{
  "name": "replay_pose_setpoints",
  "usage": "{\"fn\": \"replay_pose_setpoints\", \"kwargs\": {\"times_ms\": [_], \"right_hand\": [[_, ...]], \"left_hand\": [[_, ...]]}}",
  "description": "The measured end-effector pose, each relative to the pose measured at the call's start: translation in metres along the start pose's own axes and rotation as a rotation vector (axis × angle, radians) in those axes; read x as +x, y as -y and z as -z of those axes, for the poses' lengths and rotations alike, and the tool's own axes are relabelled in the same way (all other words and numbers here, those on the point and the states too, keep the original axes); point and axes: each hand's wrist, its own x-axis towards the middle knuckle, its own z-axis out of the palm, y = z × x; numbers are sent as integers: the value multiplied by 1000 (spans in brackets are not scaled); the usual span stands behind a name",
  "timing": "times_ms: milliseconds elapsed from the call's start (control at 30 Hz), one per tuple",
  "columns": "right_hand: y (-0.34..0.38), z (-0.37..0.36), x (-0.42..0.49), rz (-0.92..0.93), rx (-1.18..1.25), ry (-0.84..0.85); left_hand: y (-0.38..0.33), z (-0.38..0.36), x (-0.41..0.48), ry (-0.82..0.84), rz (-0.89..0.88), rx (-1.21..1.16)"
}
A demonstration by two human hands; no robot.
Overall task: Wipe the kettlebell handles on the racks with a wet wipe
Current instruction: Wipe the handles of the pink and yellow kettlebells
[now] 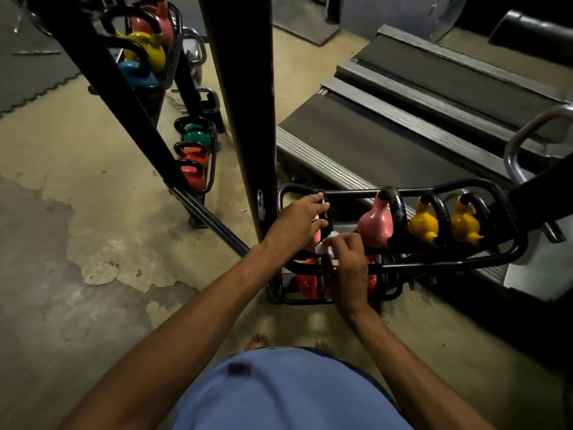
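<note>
The near rack (465, 264) holds four kettlebells on its upper tier: two yellow kettlebells (423, 225), one pink kettlebell (375, 225), and a fourth mostly hidden behind the hands. The left hand (297, 225) curls its fingers round that one's black handle (325, 212). The right hand (348, 268) pinches the wet wipe (326, 246) against it. Orange kettlebells (305, 282) below are too covered to count. The far rack (177, 29) shows six more.

Most of wet wipe (325, 246) hidden in right hand (348, 268); kettlebell (317, 238) behind left hand (297, 225) obscured, probably pink.
</note>
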Motion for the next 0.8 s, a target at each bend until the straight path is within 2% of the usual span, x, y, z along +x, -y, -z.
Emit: {"fn": "replay_pose_setpoints", "kwargs": {"times_ms": [67,133,200,333,500,633,733,800], "right_hand": [[-13,1,3,373,-235,106],[-23,3,13,613,-417,182],[-27,4,23,713,-498,204],[-32,8,26,794,-482,247],[-39,13,12,727,-455,266],[-38,21,3,603,-397,230],[-40,22,-3,417,-287,210],[-34,24,-2,143,-99,122]], "left_hand": [[-3,3,1,5,10,19],[-6,6,1,12,12,49],[-7,6,0,3,15,50],[-14,11,-8,-31,-9,117],[-18,14,-9,-17,-3,125],[-19,15,-9,-8,2,146],[-19,17,-8,6,17,150],[-19,18,-9,26,20,144]]}}
